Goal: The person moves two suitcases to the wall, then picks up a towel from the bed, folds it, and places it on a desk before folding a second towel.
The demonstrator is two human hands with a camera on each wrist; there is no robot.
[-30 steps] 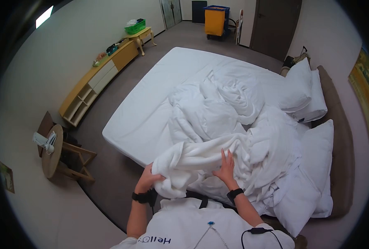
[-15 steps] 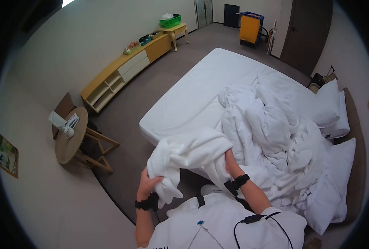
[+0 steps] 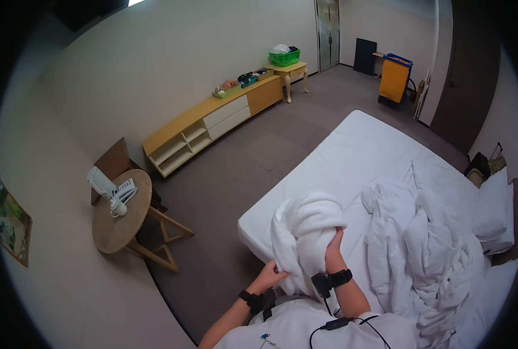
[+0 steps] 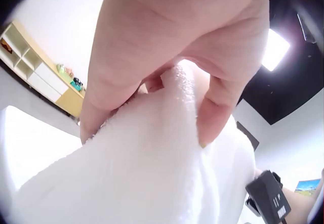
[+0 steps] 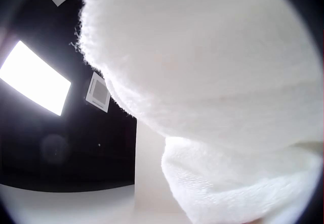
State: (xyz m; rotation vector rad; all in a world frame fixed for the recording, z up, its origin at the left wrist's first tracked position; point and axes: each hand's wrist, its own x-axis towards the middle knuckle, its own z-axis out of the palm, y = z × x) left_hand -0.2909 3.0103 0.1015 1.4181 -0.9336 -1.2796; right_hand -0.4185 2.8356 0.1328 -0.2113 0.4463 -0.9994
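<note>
A thick white towel (image 3: 308, 224) with a fluffy terry surface is bunched up in front of my body, over the near edge of the bed. My left hand (image 3: 267, 277) pinches its lower left part; the left wrist view shows thumb and fingers (image 4: 212, 115) on either side of a fold. My right hand (image 3: 333, 253) holds the towel's right side from below, its fingertips hidden under the cloth. Towel fabric (image 5: 212, 72) fills most of the right wrist view. To the right, a rumpled white duvet (image 3: 387, 250) lies on the bed.
The bed (image 3: 352, 157) has a white sheet, with pillows (image 3: 492, 203) at its right end. A round wooden table (image 3: 113, 232) stands on the left. A low cabinet (image 3: 212, 125), a green basket (image 3: 285, 58) and a yellow cart (image 3: 393, 81) are farther back.
My right hand has gone from open over the bedding to holding the towel. The towel has been lifted and gathered away from the duvet. My view has turned left.
</note>
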